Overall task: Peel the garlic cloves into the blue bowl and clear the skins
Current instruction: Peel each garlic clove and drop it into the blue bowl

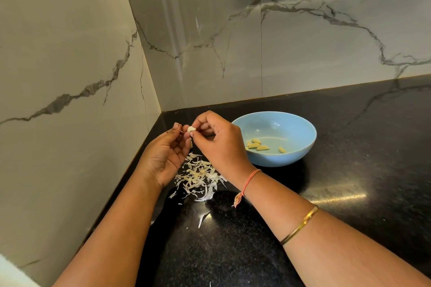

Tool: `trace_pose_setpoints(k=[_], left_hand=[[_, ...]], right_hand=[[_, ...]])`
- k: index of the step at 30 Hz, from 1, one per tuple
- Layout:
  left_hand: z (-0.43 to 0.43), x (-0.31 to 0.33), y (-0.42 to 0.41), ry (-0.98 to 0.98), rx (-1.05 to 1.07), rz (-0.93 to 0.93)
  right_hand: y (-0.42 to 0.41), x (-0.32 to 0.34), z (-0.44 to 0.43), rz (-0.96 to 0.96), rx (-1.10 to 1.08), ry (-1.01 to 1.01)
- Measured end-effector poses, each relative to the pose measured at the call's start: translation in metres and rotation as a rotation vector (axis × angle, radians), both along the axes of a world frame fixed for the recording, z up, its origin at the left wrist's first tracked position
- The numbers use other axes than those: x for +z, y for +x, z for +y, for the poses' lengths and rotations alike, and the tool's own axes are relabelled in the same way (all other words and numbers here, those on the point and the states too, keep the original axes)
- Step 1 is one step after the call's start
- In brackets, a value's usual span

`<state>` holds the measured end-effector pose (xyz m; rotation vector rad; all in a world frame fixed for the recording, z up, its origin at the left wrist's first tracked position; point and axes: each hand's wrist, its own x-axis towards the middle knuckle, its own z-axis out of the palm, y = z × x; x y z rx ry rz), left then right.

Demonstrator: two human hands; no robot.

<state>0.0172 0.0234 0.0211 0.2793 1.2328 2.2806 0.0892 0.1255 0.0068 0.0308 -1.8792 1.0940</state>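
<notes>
Nearest the camera, on the speckled black stone worktop [349, 170], one stray sliver of skin [204, 216] lies apart from the rest. Just beyond it I see the heap of papery white garlic skins [200, 177], directly under the hands. Above that heap the left hand [168, 154] has its grip pinched on a thin shred of skin [182, 131] trailing from the small pale garlic clove [191, 129]. The right hand [221, 144] grips the clove itself between thumb and forefinger tips.

The clove is up in the air, touching neither worktop nor bowl. I judge it light, firm and slick once bare, so it wants a pinch across its fat middle, ends left free for stripping. The skin looks brittle and likely to tear. Its long axis seems to run roughly up and down, but fingers hide most of it and I cannot tell which end is the tip.

Farther right sits the round light-blue bowl [279, 158], several peeled yellowish cloves [256, 144] lying flat inside.
</notes>
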Motion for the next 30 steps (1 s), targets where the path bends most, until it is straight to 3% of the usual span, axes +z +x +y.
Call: trace_pose_setpoints(k=[5, 15, 20, 30], left_hand=[[-0.0006, -0.0016, -0.0029, -0.023, 0.065, 0.109], [-0.0038, 0.0050, 0.0049, -0.037, -0.065, 0.188], [-0.0031, 0.0053, 0.0044, -0.027, -0.043, 0.223], [-0.0011, 0.0011, 0.0046, -0.156, 0.071, 0.421]], right_hand=[[0.0008, 0.0004, -0.0005, -0.023, 0.019, -0.045], [-0.0003, 0.0008, 0.0010, -0.026, 0.001, -0.161], [-0.0005, 0.0012, 0.0016, -0.018, -0.071, -0.142], [-0.0008, 0.0002, 0.0001, -0.014, -0.137, 0.083]])
